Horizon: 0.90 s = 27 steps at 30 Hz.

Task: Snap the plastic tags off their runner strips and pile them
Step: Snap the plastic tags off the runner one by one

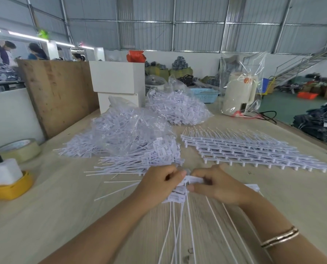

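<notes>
Long thin white plastic tails (pixel 179 231) fan toward me across the pale wooden table (pixel 63 216), running back from the strip of white plastic tags on its runner (pixel 179 191) that I hold between both hands. My left hand (pixel 157 185) has its fingers curled round the left end, thumb pressing down on top. My right hand (pixel 217 187) pinches a tag head with thumb and forefinger, the other fingers tucked under.

If I twist too far out along the tail, I think it may bend or tear instead of parting cleanly at the runner. The freed tails could also tangle.

Just beyond my knuckles lies the loose pile of snapped-off white tags (pixel 140 161). Farther right, the flat stack of unbroken white runner strips (pixel 250 149) waits; a careless elbow could scatter it.
</notes>
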Each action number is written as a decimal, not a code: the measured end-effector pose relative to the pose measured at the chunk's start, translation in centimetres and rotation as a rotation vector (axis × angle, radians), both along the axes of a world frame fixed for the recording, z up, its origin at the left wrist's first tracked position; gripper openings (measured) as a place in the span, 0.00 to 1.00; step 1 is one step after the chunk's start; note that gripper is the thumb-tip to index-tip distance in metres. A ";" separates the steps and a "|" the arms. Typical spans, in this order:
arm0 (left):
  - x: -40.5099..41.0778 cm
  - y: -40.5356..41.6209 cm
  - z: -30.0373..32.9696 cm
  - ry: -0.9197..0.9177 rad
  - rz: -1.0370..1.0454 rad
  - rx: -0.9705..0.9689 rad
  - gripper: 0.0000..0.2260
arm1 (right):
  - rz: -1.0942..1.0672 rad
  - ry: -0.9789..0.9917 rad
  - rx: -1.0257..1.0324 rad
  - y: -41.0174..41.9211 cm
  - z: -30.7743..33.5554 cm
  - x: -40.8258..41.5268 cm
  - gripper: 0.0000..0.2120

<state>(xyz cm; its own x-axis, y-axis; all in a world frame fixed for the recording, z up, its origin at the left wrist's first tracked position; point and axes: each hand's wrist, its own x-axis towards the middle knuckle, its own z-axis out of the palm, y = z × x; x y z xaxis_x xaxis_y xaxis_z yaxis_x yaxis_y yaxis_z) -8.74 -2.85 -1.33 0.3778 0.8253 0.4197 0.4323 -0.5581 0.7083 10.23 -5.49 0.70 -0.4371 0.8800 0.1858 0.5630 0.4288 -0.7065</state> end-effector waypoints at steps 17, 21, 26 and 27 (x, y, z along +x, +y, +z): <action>1.6 -1.0 1.0 -0.624 -0.214 -0.586 0.21 | 0.000 0.273 0.264 0.1 0.5 -1.0 0.13; 1.7 -1.2 0.9 -0.749 -0.365 -0.628 0.14 | 0.116 0.383 0.148 -0.5 1.2 -1.1 0.19; 1.8 -1.7 1.1 -0.778 -0.488 -0.685 0.14 | 0.150 0.473 0.044 -0.6 1.2 -1.2 0.10; 1.8 -1.7 1.1 -0.795 -0.539 -0.708 0.13 | 0.141 0.496 0.014 -0.7 1.3 -1.0 0.09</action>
